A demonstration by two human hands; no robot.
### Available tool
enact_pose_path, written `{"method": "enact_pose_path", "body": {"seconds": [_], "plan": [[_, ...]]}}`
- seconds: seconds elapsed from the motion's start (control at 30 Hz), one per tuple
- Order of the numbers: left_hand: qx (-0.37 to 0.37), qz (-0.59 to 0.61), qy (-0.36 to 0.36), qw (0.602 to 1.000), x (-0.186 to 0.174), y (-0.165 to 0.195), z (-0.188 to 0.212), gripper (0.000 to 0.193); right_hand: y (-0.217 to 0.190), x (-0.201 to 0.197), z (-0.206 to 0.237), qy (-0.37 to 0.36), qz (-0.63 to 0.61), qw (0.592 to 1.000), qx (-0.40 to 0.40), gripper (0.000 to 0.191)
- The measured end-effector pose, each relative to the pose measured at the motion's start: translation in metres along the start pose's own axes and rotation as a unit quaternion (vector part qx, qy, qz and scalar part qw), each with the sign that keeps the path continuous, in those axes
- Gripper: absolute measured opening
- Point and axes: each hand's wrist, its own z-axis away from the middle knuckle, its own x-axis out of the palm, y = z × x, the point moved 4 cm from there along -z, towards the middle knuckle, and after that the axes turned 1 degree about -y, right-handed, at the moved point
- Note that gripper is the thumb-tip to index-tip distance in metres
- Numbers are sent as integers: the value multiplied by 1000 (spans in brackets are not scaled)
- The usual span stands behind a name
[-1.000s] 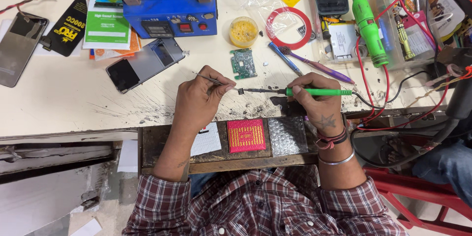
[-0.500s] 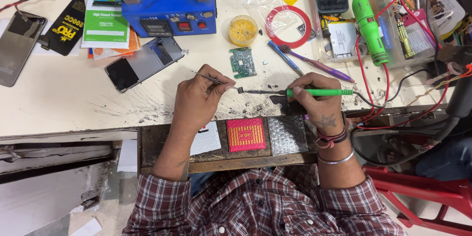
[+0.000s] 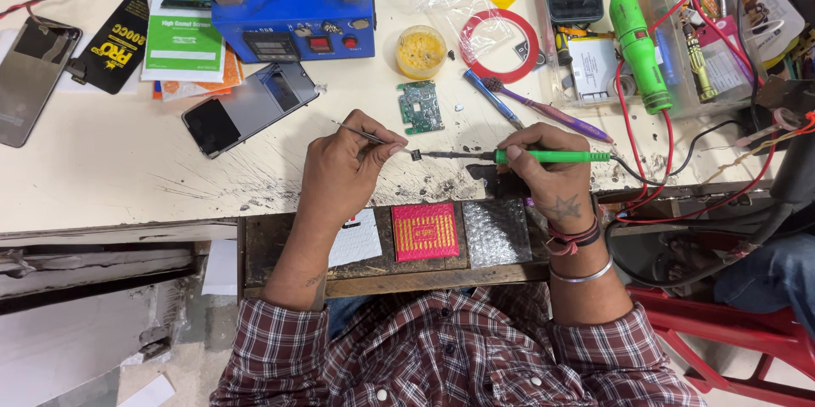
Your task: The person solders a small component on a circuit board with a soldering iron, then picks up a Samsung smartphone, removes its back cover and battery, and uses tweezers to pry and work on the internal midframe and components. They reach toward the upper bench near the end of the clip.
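My left hand point(image 3: 344, 169) pinches thin metal tweezers point(image 3: 361, 134), whose tips hold a tiny dark component point(image 3: 416, 154) just above the white bench top. My right hand point(image 3: 548, 171) grips a green-handled soldering iron point(image 3: 543, 156) lying level, its dark tip touching that component from the right. A small green circuit board point(image 3: 418, 106) rests on the bench just beyond the tweezers. A round tin of yellow flux paste point(image 3: 420, 51) stands farther back.
A blue heating station point(image 3: 293, 0) sits at the back. A phone back cover point(image 3: 248, 108) and a dark phone point(image 3: 30, 76) lie to the left. A red ring point(image 3: 499, 44), pens, a green rotary tool point(image 3: 637, 42) and red wires crowd the right. An open drawer point(image 3: 390, 241) holds small pads.
None; both hands stay put with tweezers and iron meeting at the small component.
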Motion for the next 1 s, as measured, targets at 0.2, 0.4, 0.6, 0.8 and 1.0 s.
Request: {"method": "enact_pose_path", "body": {"seconds": [0.2, 0.4, 0.6, 0.8, 1.0], "plan": [[-16, 1, -5, 1000, 3, -1, 4, 17, -2, 1, 5, -16, -22, 999, -27, 9], [-14, 2, -3, 1000, 4, 1, 10, 17, -4, 1, 12, -10, -22, 999, -20, 10], [-15, 2, 0, 1000, 5, 3, 17, 17, -4, 0, 19, -6, -21, 1000, -18, 9], [-12, 6, -2, 1000, 7, 4, 14, 17, -3, -3, 16, -4, -15, 1000, -2, 10], [-21, -1, -4, 1000, 6, 2, 3, 18, -4, -3, 5, -9, -10, 1000, -13, 9]]}}
